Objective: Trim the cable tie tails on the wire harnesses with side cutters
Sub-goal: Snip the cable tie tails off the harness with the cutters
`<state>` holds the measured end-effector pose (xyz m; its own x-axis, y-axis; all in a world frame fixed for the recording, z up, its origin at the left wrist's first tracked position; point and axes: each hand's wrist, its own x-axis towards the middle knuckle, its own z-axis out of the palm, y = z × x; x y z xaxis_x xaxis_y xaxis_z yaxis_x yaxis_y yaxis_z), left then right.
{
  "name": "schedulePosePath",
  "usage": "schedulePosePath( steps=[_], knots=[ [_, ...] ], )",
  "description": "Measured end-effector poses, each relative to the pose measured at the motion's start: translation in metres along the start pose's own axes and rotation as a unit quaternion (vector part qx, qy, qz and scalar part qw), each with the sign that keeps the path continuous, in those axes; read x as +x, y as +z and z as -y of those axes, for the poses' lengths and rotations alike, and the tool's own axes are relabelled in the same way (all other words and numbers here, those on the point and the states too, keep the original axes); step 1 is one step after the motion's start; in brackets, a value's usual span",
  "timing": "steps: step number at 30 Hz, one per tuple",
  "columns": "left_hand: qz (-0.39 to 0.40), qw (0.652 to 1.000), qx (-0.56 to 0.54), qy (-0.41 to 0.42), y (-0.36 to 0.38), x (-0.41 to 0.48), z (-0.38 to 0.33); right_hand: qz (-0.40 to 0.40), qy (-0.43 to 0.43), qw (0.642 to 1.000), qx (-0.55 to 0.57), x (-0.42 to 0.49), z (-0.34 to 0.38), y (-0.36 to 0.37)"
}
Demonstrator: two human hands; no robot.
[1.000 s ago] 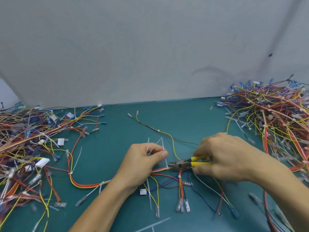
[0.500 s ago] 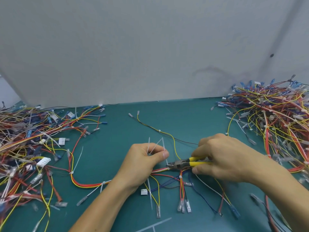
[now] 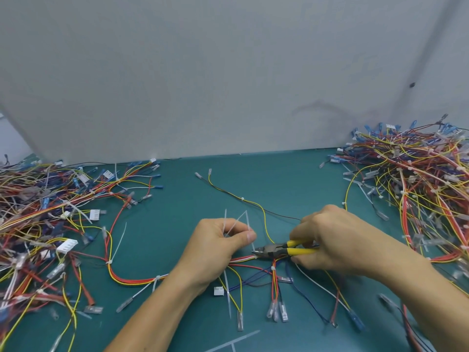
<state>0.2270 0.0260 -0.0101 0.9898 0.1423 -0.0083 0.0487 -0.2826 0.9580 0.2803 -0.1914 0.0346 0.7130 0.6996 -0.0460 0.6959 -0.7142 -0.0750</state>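
On mat (image 3: 266,184) | left hand (image 3: 218,247): tie tails (image 3: 238,223) — right hand (image 3: 337,242): side cutters (image 3: 279,251)

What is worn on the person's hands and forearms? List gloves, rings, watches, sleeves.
Nothing is worn. The left hand and right hand have no gloves, and no rings on the fingers that show. The left forearm and right forearm are uncovered down to the frame edge, with no sleeve, watch or band in view.
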Motion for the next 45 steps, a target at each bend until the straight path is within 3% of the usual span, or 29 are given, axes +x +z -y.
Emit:
schedulePosePath(
  steps=[6,13,20,23,25,27,29,36,45],
  knots=[
    [-0.015,0.995,-0.091,-0.032,-0.002,-0.002,-0.006,-0.005,0.02,1.0,0.002,0.001,0.0,0.003],
    [-0.016,0.952,-0.296,-0.071,-0.033,-0.002,-0.017,-0.041,0.007,0.998,0.052,0.002,0.006,0.001],
    [0.011,0.949,-0.293,-0.117,-0.057,-0.009,-0.014,-0.06,-0.032,0.997,0.044,0.0,0.02,-0.001],
    [0.039,0.966,-0.233,-0.104,-0.061,-0.016,-0.015,-0.061,-0.037,0.997,0.031,-0.001,0.024,-0.002],
    [0.054,0.998,-0.028,-0.031,-0.064,-0.02,-0.015,-0.06,-0.036,0.997,0.029,-0.002,0.024,-0.003],
    [0.081,0.971,0.221,0.048,-0.065,-0.021,-0.011,-0.058,-0.032,0.997,0.029,-0.001,0.024,-0.004],
    [0.119,0.94,0.313,0.067,-0.06,-0.023,-0.009,-0.054,-0.03,0.998,0.024,-0.001,0.024,-0.004],
    [0.123,0.935,0.326,0.066,-0.052,-0.02,-0.005,-0.04,-0.024,0.999,0.018,-0.002,0.023,-0.004],
    [0.063,0.971,0.228,0.02,-0.052,-0.014,0.0,-0.047,-0.013,0.999,0.009,0.001,0.033,0.007]
  ],
)
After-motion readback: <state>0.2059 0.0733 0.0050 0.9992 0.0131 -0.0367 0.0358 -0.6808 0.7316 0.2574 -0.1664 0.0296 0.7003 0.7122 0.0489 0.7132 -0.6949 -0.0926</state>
